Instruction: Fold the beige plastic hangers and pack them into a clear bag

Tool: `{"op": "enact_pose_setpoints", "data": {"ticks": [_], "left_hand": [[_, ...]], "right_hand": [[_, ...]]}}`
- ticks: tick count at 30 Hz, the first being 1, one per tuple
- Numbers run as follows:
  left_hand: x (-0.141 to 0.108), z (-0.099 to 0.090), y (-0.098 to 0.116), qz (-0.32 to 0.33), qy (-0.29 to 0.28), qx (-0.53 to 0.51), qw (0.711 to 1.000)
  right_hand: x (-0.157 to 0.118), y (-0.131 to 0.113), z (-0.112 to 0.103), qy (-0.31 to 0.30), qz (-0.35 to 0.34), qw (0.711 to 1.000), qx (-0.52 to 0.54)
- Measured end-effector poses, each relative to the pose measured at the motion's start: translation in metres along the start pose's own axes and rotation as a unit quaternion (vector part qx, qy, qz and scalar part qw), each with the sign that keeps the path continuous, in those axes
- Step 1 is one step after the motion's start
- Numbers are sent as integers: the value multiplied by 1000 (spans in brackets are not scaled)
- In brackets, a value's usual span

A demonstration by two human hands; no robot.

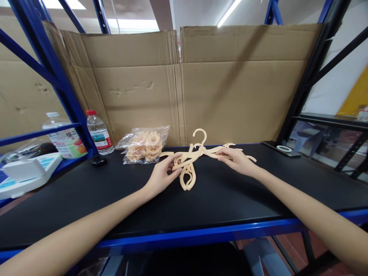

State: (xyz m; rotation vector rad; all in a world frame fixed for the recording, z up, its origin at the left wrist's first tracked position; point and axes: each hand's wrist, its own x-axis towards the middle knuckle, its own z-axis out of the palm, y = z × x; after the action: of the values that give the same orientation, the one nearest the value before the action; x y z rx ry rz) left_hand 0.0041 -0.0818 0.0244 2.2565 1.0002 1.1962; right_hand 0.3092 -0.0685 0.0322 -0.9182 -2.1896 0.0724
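A cream plastic folding hanger (199,152) is held near the middle of the black table, its hook pointing up and its arms spread to both sides. My left hand (164,172) pinches the hanger's left arm between thumb and fingers. On the other side my right hand (236,160) grips the right arm, its fingertips partly behind it. Below the hanger's centre lies a folded cream hanger (188,178) on the table. More cream hanger parts stick out behind both hands, and I cannot tell how they join.
A clear plastic bag (145,145) of cream hangers lies at the back left. Beside it stand a water bottle (99,133) with a red cap and a black mouse (98,160). A phone (287,150) with a white ring lies at the back right. Cardboard (244,88) walls the rear.
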Motion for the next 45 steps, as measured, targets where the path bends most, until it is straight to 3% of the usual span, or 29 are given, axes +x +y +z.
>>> {"op": "enact_pose_setpoints", "data": {"ticks": [5, 9, 13, 19, 24, 34, 45], "left_hand": [[2, -1, -8, -30, 30, -27, 999], [5, -2, -10, -64, 38, -81, 994], [5, -3, -7, -90, 39, -98, 990], [5, -3, -6, -87, 48, -78, 992], [5, -3, -11, -75, 53, -71, 993], [6, -4, -10, -61, 53, -71, 994], [7, -3, -11, -59, 55, -76, 994]], "right_hand": [[0, -2, 1, -17, -44, 998, -45], [0, -1, -7, -15, -63, 979, -195], [-1, -4, -11, 2, -33, 935, -353], [-4, -10, -7, 7, 33, 896, -443], [-5, -7, -6, 28, 15, 919, -392], [-4, 1, -5, 86, 34, 978, -189], [-3, 7, -3, 102, 31, 989, -100]]}}
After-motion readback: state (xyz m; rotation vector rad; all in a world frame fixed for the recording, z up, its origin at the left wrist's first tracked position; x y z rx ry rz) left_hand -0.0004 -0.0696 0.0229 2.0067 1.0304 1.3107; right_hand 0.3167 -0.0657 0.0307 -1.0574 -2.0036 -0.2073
